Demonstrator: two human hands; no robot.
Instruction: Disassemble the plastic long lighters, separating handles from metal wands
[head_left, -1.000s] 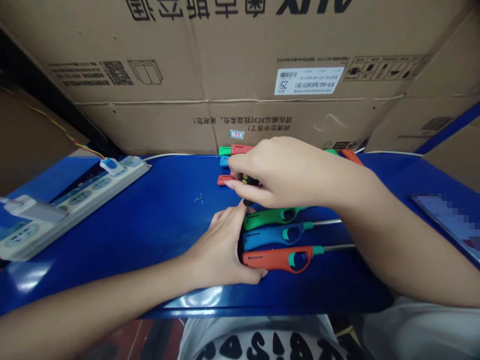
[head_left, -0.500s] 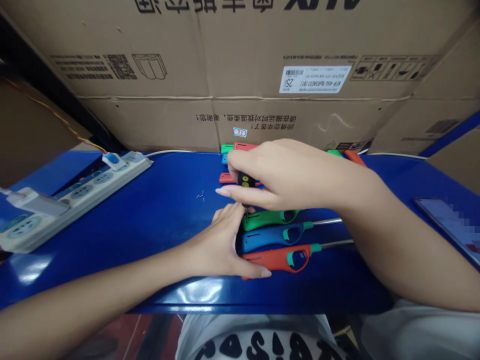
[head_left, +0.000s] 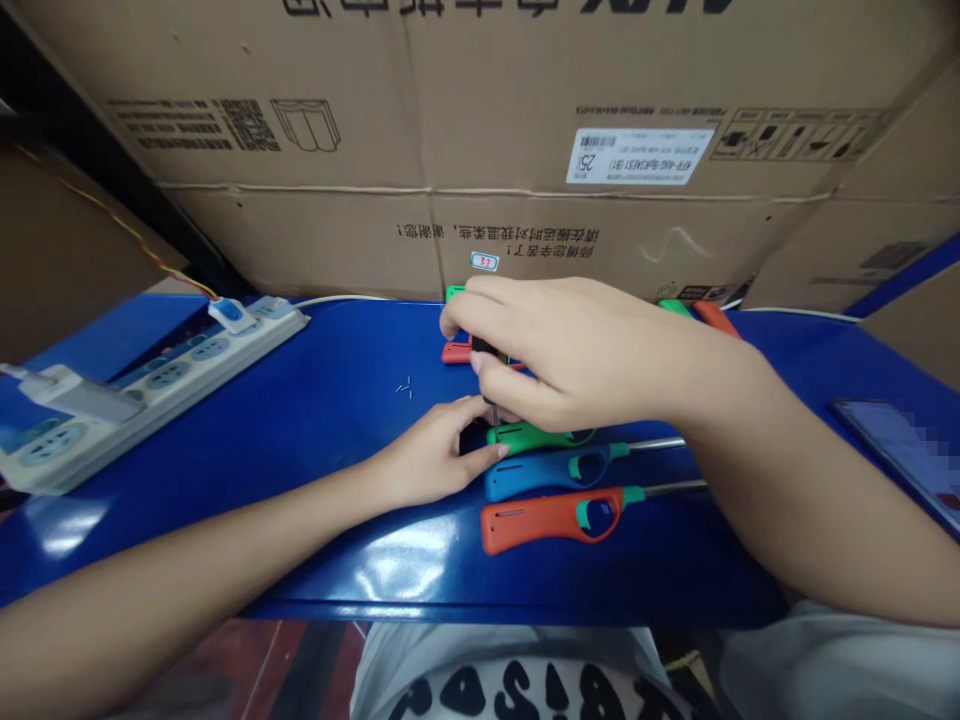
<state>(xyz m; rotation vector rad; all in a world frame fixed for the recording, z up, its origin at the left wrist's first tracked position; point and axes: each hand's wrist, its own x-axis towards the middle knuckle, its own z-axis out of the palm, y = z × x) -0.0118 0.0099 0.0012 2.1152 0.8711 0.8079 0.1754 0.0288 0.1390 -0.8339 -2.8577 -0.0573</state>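
"How is the left side placed?"
"The long, bare left forearm (head_left: 225,560) extends from 8 o'clock, the left wrist (head_left: 371,485) nearly straight. The left hand (head_left: 427,450) is low, its thumb (head_left: 482,461) and fingers closing in a pinch toward 2 o'clock."
"And the right?"
"The bare right forearm (head_left: 750,450) slants from 4 o'clock; the right wrist (head_left: 667,365) bends, so the right hand (head_left: 559,350) points to 9 o'clock, back upward, fingers curled in a grip."
"Are the 2 hands touching?"
"Can't tell; they're very near."

Here we are, up at the wearer's head (our only view), peering forward and steeply down over the shirt (head_left: 491,650), close above the blue surface (head_left: 337,370), cardboard (head_left: 510,100) filling the top.
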